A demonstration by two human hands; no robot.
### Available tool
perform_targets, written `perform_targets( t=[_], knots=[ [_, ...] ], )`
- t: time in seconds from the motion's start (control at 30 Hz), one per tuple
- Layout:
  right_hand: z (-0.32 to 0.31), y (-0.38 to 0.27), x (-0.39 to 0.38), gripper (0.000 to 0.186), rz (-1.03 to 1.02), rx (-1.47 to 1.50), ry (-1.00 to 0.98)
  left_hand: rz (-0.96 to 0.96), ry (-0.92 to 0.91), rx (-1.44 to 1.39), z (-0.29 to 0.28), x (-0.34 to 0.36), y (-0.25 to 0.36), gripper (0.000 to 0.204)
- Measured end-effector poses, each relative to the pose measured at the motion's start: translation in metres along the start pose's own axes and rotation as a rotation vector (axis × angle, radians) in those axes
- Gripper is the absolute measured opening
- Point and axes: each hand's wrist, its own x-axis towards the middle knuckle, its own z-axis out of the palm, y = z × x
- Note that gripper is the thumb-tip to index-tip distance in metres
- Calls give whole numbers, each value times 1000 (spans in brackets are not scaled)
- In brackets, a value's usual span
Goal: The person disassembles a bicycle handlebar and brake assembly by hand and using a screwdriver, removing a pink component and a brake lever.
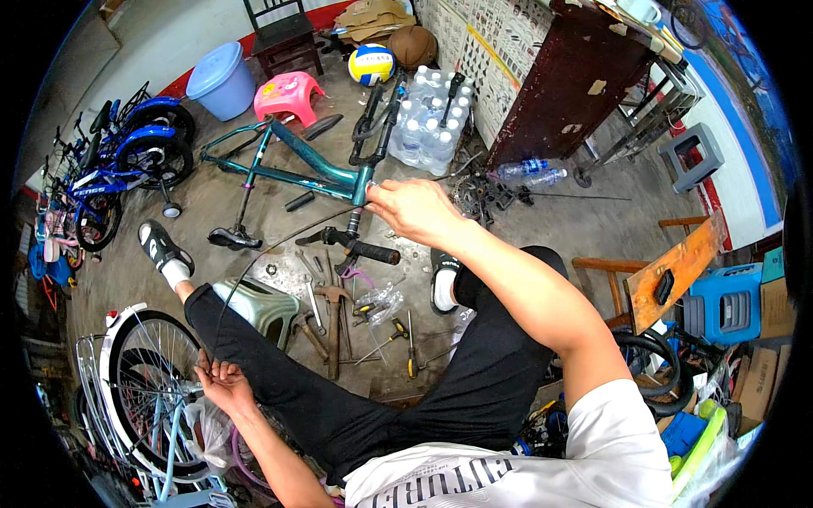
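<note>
A thin black cable [292, 240] runs in a curve between my hands. My left hand [224, 381], low at the left beside my thigh, pinches its lower end. My right hand [411, 206] has its fingers closed on the upper end, next to the head tube of a teal bicycle frame [318, 161]. That frame lies on the floor with its black fork [370, 127] pointing away from me and its handlebar [354, 245] toward me. A black saddle [235, 239] is on its seat post. Fingertips hide both cable ends.
A hammer [334, 317], wrench [313, 296] and screwdrivers [412, 343] lie between my feet, by a pale green stool [262, 306]. A white-rimmed bicycle wheel [152, 385] stands left. Farther off are bottled water [428, 123], a pink stool [288, 95] and a blue bucket [222, 82].
</note>
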Motion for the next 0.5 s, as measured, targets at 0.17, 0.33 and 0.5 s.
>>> perform_targets(
  t=[0.17, 0.33, 0.5],
  knots=[
    [2, 11, 1, 19, 69, 15, 16, 0, -228, -175, 10, 0, 2, 45],
    [7, 25, -2, 23, 136, -31, -107, 72, -384, -163, 35, -7, 5, 45],
    [3, 20, -3, 25, 127, -5, -156, 51, -272, -27, 54, -17, -5, 40]
  ],
)
